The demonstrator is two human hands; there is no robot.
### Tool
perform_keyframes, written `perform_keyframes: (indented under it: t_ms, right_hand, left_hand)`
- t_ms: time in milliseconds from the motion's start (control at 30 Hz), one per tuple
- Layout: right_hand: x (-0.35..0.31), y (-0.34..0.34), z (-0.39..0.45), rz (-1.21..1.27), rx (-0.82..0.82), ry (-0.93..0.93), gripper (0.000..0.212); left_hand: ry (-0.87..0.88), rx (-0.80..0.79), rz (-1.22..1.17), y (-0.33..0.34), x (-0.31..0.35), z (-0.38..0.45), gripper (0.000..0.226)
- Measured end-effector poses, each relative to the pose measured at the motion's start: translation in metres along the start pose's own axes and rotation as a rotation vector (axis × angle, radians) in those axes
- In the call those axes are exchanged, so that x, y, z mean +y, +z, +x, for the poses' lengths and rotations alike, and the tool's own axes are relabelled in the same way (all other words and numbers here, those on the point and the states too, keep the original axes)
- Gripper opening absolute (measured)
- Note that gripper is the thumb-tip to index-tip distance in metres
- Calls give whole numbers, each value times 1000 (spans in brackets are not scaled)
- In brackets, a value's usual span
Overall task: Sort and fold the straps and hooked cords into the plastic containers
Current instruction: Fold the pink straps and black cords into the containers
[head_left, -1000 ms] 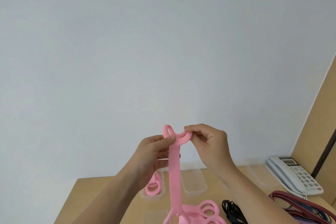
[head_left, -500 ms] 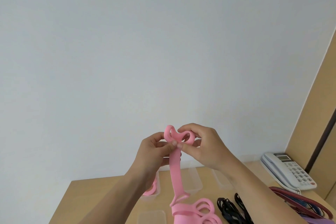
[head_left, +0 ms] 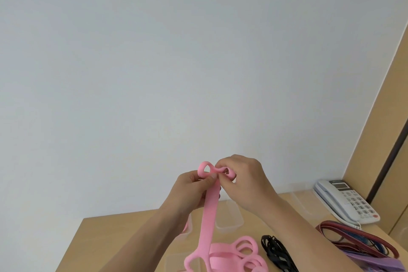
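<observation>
Above the desk (head_left: 123, 236), the left hand (head_left: 191, 190) pinched the pink strap (head_left: 208, 216) just under its top loops, likely to keep the tail hanging straight. Right of that, the right hand (head_left: 244, 180) had fingers (head_left: 223, 164) clamped on a loop, apparently folding it over. Empty containers (head_left: 229, 216) waited beneath.

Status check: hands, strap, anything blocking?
Left hand and right hand both pinch pink strap at its top loops, held above table. Strap hangs. Nothing in the way.
</observation>
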State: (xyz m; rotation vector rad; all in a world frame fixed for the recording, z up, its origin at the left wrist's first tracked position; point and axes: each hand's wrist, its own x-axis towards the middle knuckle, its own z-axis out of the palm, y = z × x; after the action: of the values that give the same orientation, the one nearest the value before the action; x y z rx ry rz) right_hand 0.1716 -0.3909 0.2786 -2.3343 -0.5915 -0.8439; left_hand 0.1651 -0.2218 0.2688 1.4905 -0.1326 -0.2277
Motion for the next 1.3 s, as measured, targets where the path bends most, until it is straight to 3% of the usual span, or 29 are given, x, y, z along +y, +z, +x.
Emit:
perform_keyframes:
  t_ms: [267, 633, 767, 967, 1300]
  right_hand:
    - [1, 14, -13, -143, 58, -172, 20]
    - [0, 15, -18, -63, 67, -116, 20]
    - [0, 16, -18, 60, 67, 22, 22]
    - [0, 8, -12, 320, -102, 369, 15]
    - [-8, 9, -11, 339, -39, 409, 13]
  left_hand:
    - [3, -82, -60, -6, 4, -2, 19]
    - [-21, -98, -170, -6, 0, 0, 27]
    - [-18, -73, -159, -5, 1, -3, 26]
    - [-1, -26, -16, -4, -4, 1, 38]
    - [119, 180, 169, 11, -7, -2, 26]
